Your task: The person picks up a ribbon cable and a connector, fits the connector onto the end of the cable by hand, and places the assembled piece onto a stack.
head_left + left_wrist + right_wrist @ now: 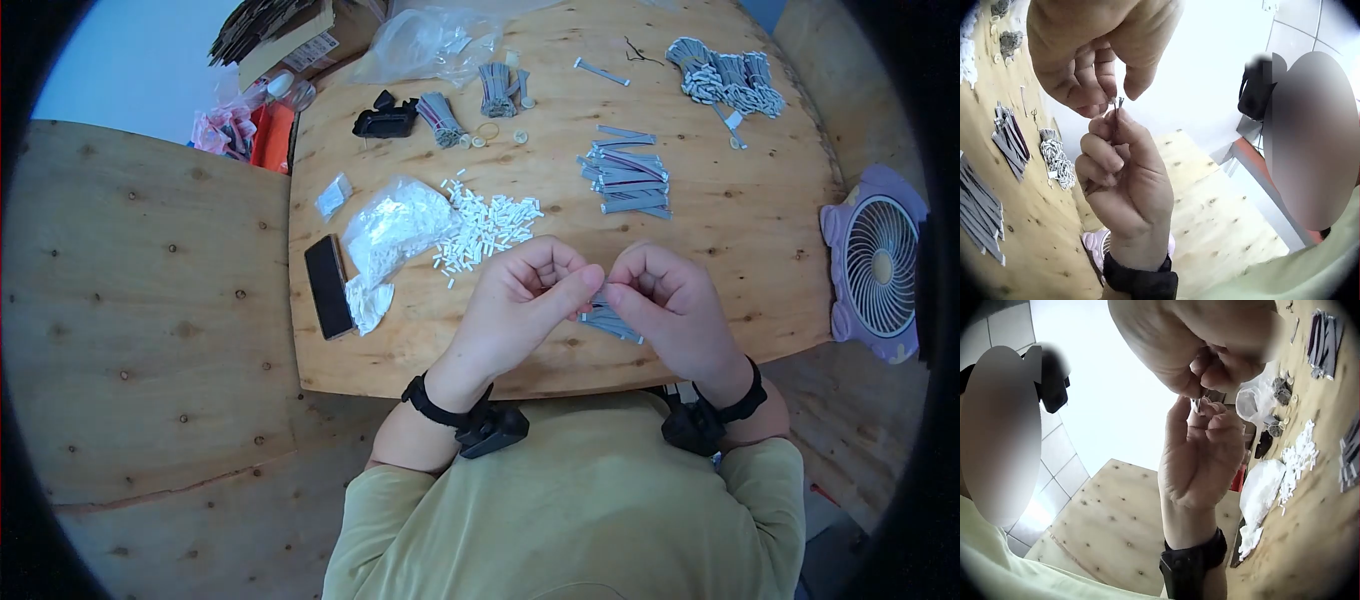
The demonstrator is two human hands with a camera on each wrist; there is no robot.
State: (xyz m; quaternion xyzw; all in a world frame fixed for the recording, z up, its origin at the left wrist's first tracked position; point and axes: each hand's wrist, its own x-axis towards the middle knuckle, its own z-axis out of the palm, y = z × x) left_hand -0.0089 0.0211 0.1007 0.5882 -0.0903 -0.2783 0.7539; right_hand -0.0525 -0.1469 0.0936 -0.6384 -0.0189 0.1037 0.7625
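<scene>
My left hand (525,295) and right hand (675,305) meet fingertip to fingertip above the front of the table. Between the right thumb and forefinger is the end of a thin grey cable (1121,102). The left fingertips pinch a small white piece (1112,100) right beside that end; its exact kind is too small to tell. Partly hidden beneath the hands lies a bunch of grey ribbon cables (612,322). To the left, small white plastic pieces (495,225) spill in a heap from a clear bag (400,220).
More ribbon cables (628,175) lie behind the hands, with coiled bundles (725,75) at the back right. A phone (328,287) rests on the left side. At the right edge stands a purple fan (880,265). Bundled cables (497,90) and a black object (385,118) are farther back.
</scene>
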